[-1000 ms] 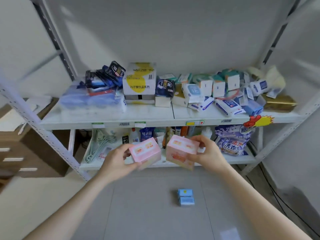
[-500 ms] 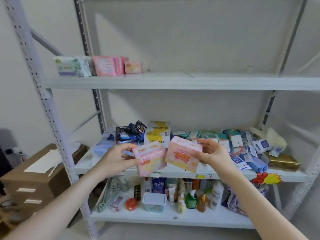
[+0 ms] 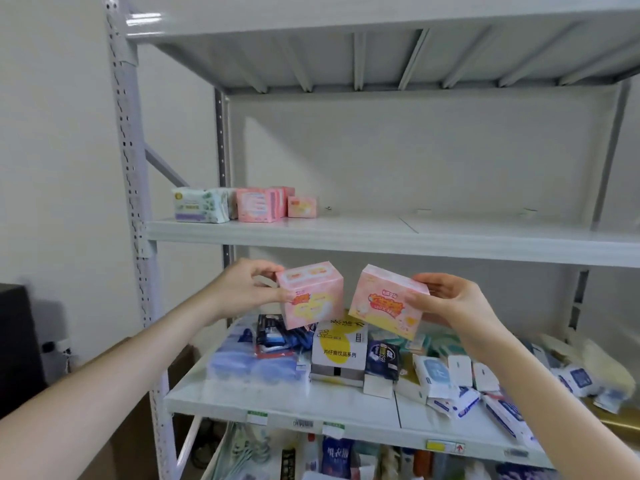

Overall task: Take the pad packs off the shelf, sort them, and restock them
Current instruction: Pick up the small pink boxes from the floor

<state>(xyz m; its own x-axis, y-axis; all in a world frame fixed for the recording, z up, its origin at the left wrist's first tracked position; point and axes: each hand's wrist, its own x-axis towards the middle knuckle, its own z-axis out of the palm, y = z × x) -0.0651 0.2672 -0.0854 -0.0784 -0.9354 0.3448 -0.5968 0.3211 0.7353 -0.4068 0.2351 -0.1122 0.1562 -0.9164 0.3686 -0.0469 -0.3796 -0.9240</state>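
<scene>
My left hand (image 3: 246, 289) grips a pink pad pack (image 3: 313, 294) by its left end, held in the air below the upper shelf (image 3: 398, 237). My right hand (image 3: 450, 303) grips a second pink pad pack (image 3: 382, 301) by its right end, tilted, just right of the first. The two packs are close but apart. At the left end of the upper shelf stand a white-green pad pack (image 3: 199, 205), a pink pad pack (image 3: 259, 205) and a small pink pack (image 3: 302, 206) in a row.
The middle shelf (image 3: 277, 400) below my hands carries a white-yellow box (image 3: 341, 351), dark packets, blue wrapped packs and several white-blue sachets. A perforated upright post (image 3: 130, 168) stands at the left. Bottles sit on the lowest shelf. A brown cardboard box is at the lower left.
My view and both hands have risen from floor level to just under the upper shelf, each hand still holding its pink pack. The blue packs on the floor are out of view.
</scene>
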